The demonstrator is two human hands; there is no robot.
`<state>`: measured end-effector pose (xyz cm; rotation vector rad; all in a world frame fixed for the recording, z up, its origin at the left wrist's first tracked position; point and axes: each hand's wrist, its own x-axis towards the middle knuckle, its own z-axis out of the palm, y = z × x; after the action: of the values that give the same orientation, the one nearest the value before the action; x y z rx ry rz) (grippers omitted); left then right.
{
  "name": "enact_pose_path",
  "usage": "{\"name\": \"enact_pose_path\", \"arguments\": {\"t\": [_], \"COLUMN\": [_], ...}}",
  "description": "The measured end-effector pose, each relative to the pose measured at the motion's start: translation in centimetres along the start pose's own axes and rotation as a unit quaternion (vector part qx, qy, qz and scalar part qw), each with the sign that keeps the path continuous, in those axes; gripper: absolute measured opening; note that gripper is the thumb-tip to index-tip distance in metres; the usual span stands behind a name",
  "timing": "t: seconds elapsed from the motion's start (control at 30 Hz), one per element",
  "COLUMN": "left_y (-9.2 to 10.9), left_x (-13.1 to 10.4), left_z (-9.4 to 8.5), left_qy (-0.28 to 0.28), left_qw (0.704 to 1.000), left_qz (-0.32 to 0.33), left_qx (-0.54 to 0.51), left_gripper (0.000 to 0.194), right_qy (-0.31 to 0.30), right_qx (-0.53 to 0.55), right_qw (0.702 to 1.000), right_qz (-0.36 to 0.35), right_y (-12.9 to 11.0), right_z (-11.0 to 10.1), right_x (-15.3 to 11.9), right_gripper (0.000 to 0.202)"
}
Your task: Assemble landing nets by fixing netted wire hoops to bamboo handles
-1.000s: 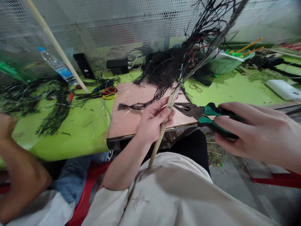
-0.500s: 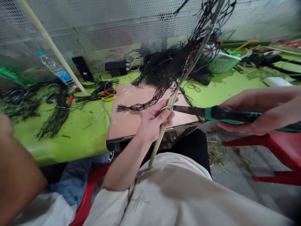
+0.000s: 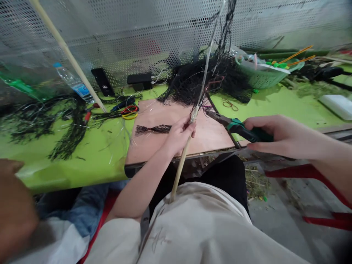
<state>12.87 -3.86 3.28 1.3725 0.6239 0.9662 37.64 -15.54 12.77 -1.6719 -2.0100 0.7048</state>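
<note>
My left hand (image 3: 182, 132) is wrapped round a pale wooden stick (image 3: 180, 167) whose lower end rests against my shirt. From the stick's upper end a wire strand (image 3: 206, 60) runs upward, with black netting strands (image 3: 226, 33) beside it. My right hand (image 3: 271, 134) grips pliers (image 3: 242, 129) with black and green handles. Their dark jaws lie to the right of the stick's top, apart from it, near some thin wires. Under my left hand, a tied bundle of black strands (image 3: 152, 129) lies on the pinkish board (image 3: 214, 137).
Behind the board lies a heap of black netting (image 3: 184, 82). A green basket (image 3: 264, 75) stands back right, scissors (image 3: 129, 112) and a water bottle (image 3: 75, 84) to the left. Another person's arm (image 3: 16, 212) is at lower left, a red stool (image 3: 308, 176) at right.
The pliers have come away from the stick and moved right and slightly up-tilted at the jaws. The stick's upper part has swung left and its wire stands more upright.
</note>
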Motion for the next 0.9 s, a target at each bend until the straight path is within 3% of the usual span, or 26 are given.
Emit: {"name": "enact_pose_path", "arguments": {"t": [0.07,0.13,0.2,0.27,0.4,0.53,0.7,0.9], "left_y": [-0.1,-0.1,-0.1,-0.5,-2.9,-5.0,-4.0,-3.8], "left_x": [1.0,2.2,3.4,4.5,5.3,4.4,2.2,1.4], "left_z": [-0.1,-0.1,0.0,0.0,0.3,0.8,0.6,-0.1], "left_qy": [-0.002,0.000,-0.006,-0.018,-0.033,-0.031,-0.113,-0.126], "left_qw": [0.996,0.993,0.990,0.977,0.898,0.830,0.760,0.748], "left_qz": [-0.040,-0.077,-0.096,-0.101,-0.070,0.009,0.075,0.090], "left_qx": [0.076,0.088,0.103,0.189,0.434,0.557,0.635,0.645], "left_gripper": [0.016,0.014,0.015,0.015,0.023,0.024,0.028,0.031], "right_qy": [0.011,0.076,0.130,0.155,0.148,0.118,0.075,0.057], "right_qx": [-0.018,-0.050,-0.074,-0.085,-0.072,-0.035,-0.026,-0.151], "right_qw": [0.999,0.992,0.985,0.982,0.986,0.992,0.997,0.983], "right_qz": [-0.046,-0.083,-0.087,-0.060,-0.011,-0.011,0.002,-0.089], "right_y": [1.4,2.7,3.9,5.0,7.4,9.2,9.8,9.4], "right_z": [1.1,2.2,3.0,3.7,4.8,6.1,6.9,7.0], "right_x": [-0.1,-0.3,-0.6,-0.7,-0.4,0.6,1.6,3.0], "right_gripper": [0.019,0.018,0.021,0.024,0.030,0.044,0.055,0.057]}}
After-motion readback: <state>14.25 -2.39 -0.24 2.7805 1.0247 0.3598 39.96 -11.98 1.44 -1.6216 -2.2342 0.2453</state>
